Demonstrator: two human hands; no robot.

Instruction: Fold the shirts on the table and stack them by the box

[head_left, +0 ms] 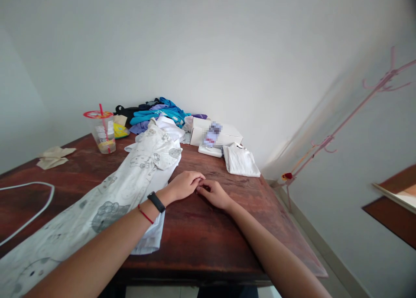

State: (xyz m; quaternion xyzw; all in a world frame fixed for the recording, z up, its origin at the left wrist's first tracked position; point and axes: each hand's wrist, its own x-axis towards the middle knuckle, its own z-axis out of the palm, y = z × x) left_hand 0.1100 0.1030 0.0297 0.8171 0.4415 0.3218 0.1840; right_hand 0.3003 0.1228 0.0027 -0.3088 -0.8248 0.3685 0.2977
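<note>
My left hand [186,185] and my right hand [216,195] meet over the brown wooden table [201,237], fingertips touching. Both hands are closed, with fingers together and bent, and nothing shows in them. A black band and a red string circle my left wrist. Under my left forearm lies a long white cloth [125,176] printed with grey cartoon cats, on top of a plain white garment [154,224]. Beyond my right hand, to the right, rests a folded white shirt [241,160].
A white box [224,133] stands at the back, with a white device [210,151] before it. Blue and dark clothes [162,111] are heaped behind. On the left are a plastic cup with a red straw [105,137], beige cloth [55,156] and white cable [48,198]. A pink coat rack [344,120] leans right.
</note>
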